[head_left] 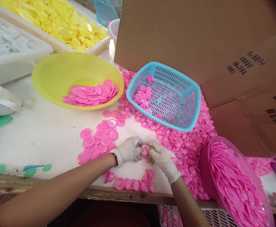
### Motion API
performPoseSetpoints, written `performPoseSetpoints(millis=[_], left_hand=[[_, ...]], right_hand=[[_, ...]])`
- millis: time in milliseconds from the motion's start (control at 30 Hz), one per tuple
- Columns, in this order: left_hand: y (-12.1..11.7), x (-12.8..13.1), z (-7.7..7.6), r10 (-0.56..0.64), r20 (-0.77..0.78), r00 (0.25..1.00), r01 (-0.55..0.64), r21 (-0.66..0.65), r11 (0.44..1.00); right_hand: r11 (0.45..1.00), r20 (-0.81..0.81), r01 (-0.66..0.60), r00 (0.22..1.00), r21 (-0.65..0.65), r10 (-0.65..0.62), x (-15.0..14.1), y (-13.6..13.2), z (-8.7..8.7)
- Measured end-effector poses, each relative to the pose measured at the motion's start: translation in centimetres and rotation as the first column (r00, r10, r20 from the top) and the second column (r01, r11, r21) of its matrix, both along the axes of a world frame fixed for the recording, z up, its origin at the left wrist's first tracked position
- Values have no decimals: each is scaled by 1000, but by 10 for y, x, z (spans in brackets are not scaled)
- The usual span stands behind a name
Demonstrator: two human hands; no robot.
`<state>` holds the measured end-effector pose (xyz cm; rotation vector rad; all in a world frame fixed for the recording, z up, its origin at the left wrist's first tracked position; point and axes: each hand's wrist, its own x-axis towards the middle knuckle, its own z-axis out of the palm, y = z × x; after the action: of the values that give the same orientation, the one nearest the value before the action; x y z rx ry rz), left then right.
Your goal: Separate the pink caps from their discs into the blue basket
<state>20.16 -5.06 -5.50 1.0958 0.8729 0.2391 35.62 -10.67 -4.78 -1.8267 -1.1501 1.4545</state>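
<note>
My left hand (130,149) and my right hand (160,157), both in white gloves with bare fingertips, meet above the white tabletop. Between their fingertips they pinch a small pink toy cup (144,150), partly covered by the fingers. Flat pink toy saucers (102,135) lie in an overlapping patch beyond my left forearm. Close to the table's front edge, several pink toy cups (127,183) stand in a curved row below my hands. A large heap of similar cups (187,157) spreads to the right of my right hand.
A blue basket (192,115) with some cups rests on the heap. Behind the saucers, a yellow bowl (48,75) holds more saucers. A pink tub (210,176) full of flat pieces leans at right. Cardboard (175,31) walls the back; a white mug (4,97) stands left.
</note>
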Motion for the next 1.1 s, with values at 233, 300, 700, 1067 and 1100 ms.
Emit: performPoseSetpoints(millis=[233, 300, 700, 1067, 1100], left_hand=[[3, 0, 0, 20, 81, 997, -12, -97, 995], [5, 1, -2, -5, 48, 999, 7, -56, 998], [8, -7, 4, -98, -93, 991, 122, 297, 947], [7, -7, 11, -134, -238, 962, 251, 575, 779], [8, -12, 16, -142, -253, 957, 272, 614, 741]], right_hand=[[990, -102, -52, 994, -131, 39, -2, 3, -1], [990, -86, -57, 995, -133, 46, -1, 4, -1], [954, -140, -161, 982, -251, 129, 3, 16, 2], [988, -34, -75, 997, -138, 71, -10, 5, -3], [991, -18, -61, 998, -118, 59, -11, 3, -4]])
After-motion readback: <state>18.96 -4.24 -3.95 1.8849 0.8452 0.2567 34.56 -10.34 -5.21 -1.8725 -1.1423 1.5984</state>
